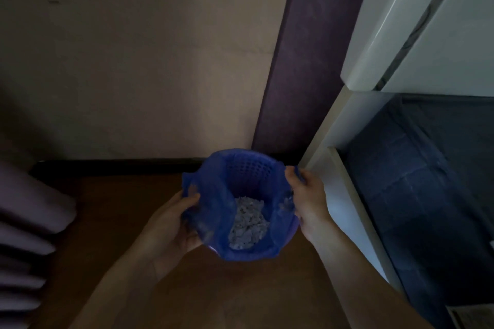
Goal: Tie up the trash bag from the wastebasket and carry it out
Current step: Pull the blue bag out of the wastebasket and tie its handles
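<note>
Blue trash bag (213, 195) lines mesh wastebasket (251, 171) on floor by wall. Left hand (173, 224), right hand (307, 195) pinch opposite rim edges. Film thin, light, likely tear-prone; gather at rim.

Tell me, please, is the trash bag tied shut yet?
No, open: the trash bag gapes, crumpled paper visible inside, each hand holding an edge.

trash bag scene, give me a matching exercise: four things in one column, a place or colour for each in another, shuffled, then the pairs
Things:
1. trash bag
2. crumpled paper
3. left hand
4. right hand

Descriptions:
A. pale grey, at the bottom of the bag
B. grips the bag's edge on the shelf side
C. translucent blue, lining the mesh wastebasket
D. grips the bag's edge on the curtain side

Pairs: 1-C, 2-A, 3-D, 4-B
</note>
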The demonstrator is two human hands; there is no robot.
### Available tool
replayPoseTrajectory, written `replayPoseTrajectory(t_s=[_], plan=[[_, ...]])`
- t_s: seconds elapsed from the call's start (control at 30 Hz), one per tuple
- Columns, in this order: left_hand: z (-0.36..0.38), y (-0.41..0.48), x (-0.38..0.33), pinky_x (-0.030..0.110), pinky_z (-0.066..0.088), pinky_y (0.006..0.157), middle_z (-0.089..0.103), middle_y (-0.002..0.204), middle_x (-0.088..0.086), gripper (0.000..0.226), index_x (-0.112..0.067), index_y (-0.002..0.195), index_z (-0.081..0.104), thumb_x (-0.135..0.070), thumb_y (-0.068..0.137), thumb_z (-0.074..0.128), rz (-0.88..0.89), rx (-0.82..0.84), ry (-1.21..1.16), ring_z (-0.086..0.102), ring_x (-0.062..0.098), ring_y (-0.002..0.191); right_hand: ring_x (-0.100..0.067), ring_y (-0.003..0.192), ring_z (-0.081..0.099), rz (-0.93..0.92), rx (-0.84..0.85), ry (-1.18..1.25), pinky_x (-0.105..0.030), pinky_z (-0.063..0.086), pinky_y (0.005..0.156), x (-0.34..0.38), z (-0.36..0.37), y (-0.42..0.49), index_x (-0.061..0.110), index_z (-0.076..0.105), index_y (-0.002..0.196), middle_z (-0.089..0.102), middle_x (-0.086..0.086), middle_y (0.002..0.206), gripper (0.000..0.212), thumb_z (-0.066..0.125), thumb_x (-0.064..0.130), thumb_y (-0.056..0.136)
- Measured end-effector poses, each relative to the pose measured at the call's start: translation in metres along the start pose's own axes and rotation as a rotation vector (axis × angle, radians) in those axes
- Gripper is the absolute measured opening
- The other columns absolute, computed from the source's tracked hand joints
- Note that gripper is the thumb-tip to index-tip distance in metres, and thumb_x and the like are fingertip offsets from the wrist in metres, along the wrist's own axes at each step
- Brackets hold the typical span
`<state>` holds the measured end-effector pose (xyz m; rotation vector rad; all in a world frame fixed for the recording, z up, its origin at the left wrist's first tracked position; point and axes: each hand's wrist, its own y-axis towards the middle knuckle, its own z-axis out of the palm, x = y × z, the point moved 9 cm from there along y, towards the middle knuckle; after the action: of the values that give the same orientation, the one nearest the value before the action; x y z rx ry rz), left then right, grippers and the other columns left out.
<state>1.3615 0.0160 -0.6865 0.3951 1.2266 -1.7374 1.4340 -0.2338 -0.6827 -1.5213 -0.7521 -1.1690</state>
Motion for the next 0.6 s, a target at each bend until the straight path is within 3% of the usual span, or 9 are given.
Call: replayPoseTrajectory(t_s=[0.1, 0.17, 0.23, 0.3, 0.37, 0.5, 0.6], plan=[[-0.008, 0.006, -0.02, 0.039, 0.06, 0.075, 0.076, 0.111, -0.003, 0.022, -0.029, 0.118, 0.067, -0.029, 0.097, 0.058, 0.146, -0.132, 0.111, 0.074, 0.018, 0.097, -0.021, 0.1, 0.069, -0.015, -0.045, 0.01, -0.045, 0.053, 0.098, 0.0, -0.002, 0.017, 0.025, 0.062, 0.116, 0.071, -0.001, 0.107, 0.017, 0.056, 0.025, 0.1], [-0.011, 0.008, -0.036, 0.042, 0.056, 0.089, 0.069, 0.121, -0.008, 0.025, -0.036, 0.123, 0.062, -0.036, 0.098, 0.055, 0.263, -0.233, 0.277, 0.068, 0.017, 0.108, -0.018, 0.103, 0.065, -0.031, -0.076, 0.037, -0.043, 0.05, 0.102, 0.0, -0.004, 0.029, 0.023, 0.059, 0.126, 0.067, 0.001, 0.111, 0.026, 0.052, 0.022, 0.102], [-0.005, 0.012, -0.041, 0.04, 0.053, 0.096, 0.062, 0.126, -0.012, 0.033, -0.037, 0.133, 0.055, -0.038, 0.1, 0.051, 0.3, -0.224, 0.361, 0.062, 0.013, 0.114, -0.015, 0.09, 0.062, -0.084, -0.079, 0.002, -0.04, 0.052, 0.096, 0.008, -0.001, 0.032, 0.018, 0.062, 0.126, 0.066, -0.001, 0.103, 0.027, 0.048, 0.018, 0.103], [0.005, 0.016, -0.049, 0.024, 0.054, 0.087, 0.062, 0.117, -0.019, 0.03, -0.035, 0.131, 0.055, -0.032, 0.102, 0.048, 0.363, -0.176, 0.408, 0.06, -0.002, 0.104, -0.015, 0.082, 0.062, -0.115, -0.047, -0.014, -0.036, 0.052, 0.087, 0.014, 0.006, 0.03, 0.019, 0.071, 0.11, 0.068, -0.002, 0.097, 0.026, 0.047, 0.01, 0.102], [0.018, 0.022, -0.058, 0.011, 0.052, 0.078, 0.063, 0.112, -0.019, 0.026, -0.032, 0.125, 0.057, -0.023, 0.104, 0.046, 0.422, -0.122, 0.451, 0.061, -0.007, 0.098, -0.02, 0.09, 0.066, -0.144, 0.006, -0.016, -0.038, 0.053, 0.089, 0.022, 0.016, 0.027, 0.02, 0.075, 0.083, 0.071, -0.008, 0.098, 0.038, 0.047, 0.0, 0.098], [0.048, 0.032, -0.063, 0.006, 0.045, 0.071, 0.063, 0.107, 0.007, 0.023, -0.018, 0.1, 0.066, -0.005, 0.101, 0.048, 0.485, 0.058, 0.681, 0.061, -0.007, 0.083, -0.011, 0.098, 0.06, -0.235, 0.17, -0.105, -0.031, 0.048, 0.102, 0.036, 0.038, 0.019, 0.017, 0.067, 0.045, 0.061, -0.009, 0.097, 0.061, 0.04, -0.026, 0.078], [0.065, 0.033, -0.061, 0.01, 0.039, 0.075, 0.056, 0.096, 0.012, 0.029, -0.025, 0.071, 0.064, -0.001, 0.08, 0.05, 0.542, 0.146, 0.886, 0.053, -0.004, 0.08, -0.018, 0.091, 0.067, -0.225, 0.326, -0.13, -0.019, 0.056, 0.076, 0.037, 0.05, 0.006, 0.005, 0.06, 0.046, 0.067, -0.001, 0.092, 0.051, 0.037, -0.031, 0.074]])
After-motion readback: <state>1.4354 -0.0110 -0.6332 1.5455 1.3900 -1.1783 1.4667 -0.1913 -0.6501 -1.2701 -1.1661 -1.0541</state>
